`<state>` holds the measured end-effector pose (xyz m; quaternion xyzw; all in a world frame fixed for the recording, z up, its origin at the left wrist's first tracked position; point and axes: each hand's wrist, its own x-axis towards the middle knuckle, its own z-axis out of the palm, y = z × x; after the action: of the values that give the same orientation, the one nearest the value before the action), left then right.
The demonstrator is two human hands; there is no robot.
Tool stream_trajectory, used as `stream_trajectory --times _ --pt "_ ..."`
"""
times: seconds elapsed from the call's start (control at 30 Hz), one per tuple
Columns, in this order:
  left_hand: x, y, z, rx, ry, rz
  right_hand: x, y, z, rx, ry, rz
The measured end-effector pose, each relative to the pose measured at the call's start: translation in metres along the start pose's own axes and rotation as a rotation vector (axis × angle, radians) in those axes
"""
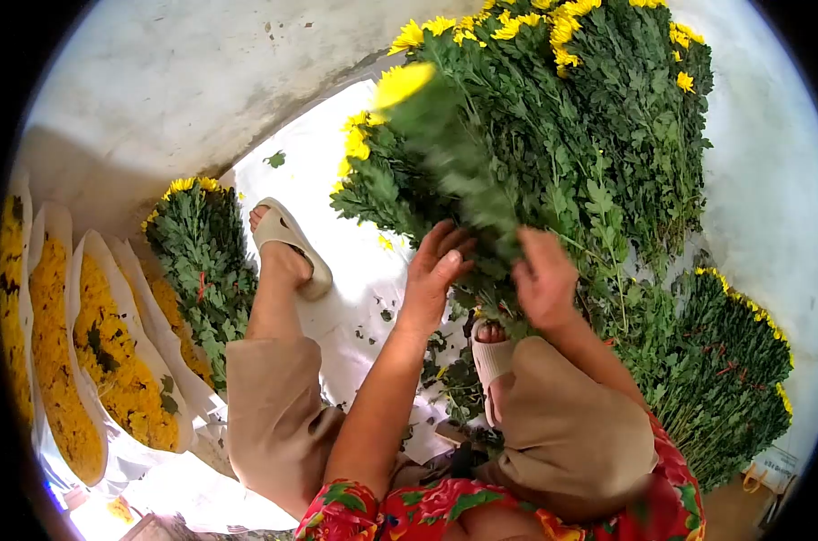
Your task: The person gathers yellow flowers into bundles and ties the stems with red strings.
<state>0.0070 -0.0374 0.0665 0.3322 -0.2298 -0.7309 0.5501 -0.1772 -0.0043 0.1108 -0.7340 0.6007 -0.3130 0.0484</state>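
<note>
Above the large heap of yellow-flowered stems (607, 144), one blurred, leafy flower stem (468, 176) slants from its yellow bloom (402, 86) down toward my right hand (546, 279), whose fingers are too blurred for me to tell whether they pinch it. My left hand (436, 275) is near its lower leaves, fingers loosely bent and thumb apart from them. I assess the stem as light and springy, soft in the leaf and fragile at the bloom, best gripped low on the stalk.
</note>
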Motion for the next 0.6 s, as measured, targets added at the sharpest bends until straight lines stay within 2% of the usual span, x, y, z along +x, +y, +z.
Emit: stream_trajectory --times 0.07,0.1,0.17,0.23,0.27,0.3,0.33,0.4,0.43,0.47,0.53,0.6 --pt "0.001 0.002 0.003 -0.063 0.017 0.052 -0.006 -0.019 0.014 0.191 -0.322 -0.191" --pt "0.004 0.007 -0.004 -0.120 0.081 -0.036 0.000 -0.024 0.015 0.191 -0.319 -0.194" --pt "0.002 0.016 -0.021 -0.137 0.287 -0.212 0.018 -0.029 0.016 0.132 -0.101 -0.224" --pt "-0.001 0.023 -0.037 -0.173 0.268 -0.220 0.037 0.006 0.030 -0.047 0.151 -0.003" --pt "-0.003 0.023 -0.042 -0.210 0.240 -0.233 0.045 0.019 0.036 -0.192 0.143 0.074" --pt "-0.001 0.020 -0.045 -0.180 0.230 -0.228 0.044 0.042 0.048 -0.190 0.030 0.195" --pt "0.000 0.019 -0.047 -0.178 0.227 -0.223 0.039 0.059 0.054 -0.189 0.035 0.192" --pt "0.001 0.017 -0.052 -0.232 0.198 -0.183 0.032 0.081 0.064 0.026 0.010 0.214" --pt "0.000 0.018 -0.055 -0.236 0.208 -0.181 0.032 0.066 0.051 0.037 0.101 0.179" --pt "0.001 0.019 -0.059 -0.252 0.155 -0.159 0.029 0.054 0.037 0.040 0.090 0.173" --pt "0.004 0.019 -0.063 -0.276 0.117 -0.123 0.017 0.036 0.018 0.055 -0.027 0.226" --pt "0.007 0.015 -0.062 -0.314 0.086 -0.203 -0.014 0.029 0.021 0.121 -0.134 0.240"
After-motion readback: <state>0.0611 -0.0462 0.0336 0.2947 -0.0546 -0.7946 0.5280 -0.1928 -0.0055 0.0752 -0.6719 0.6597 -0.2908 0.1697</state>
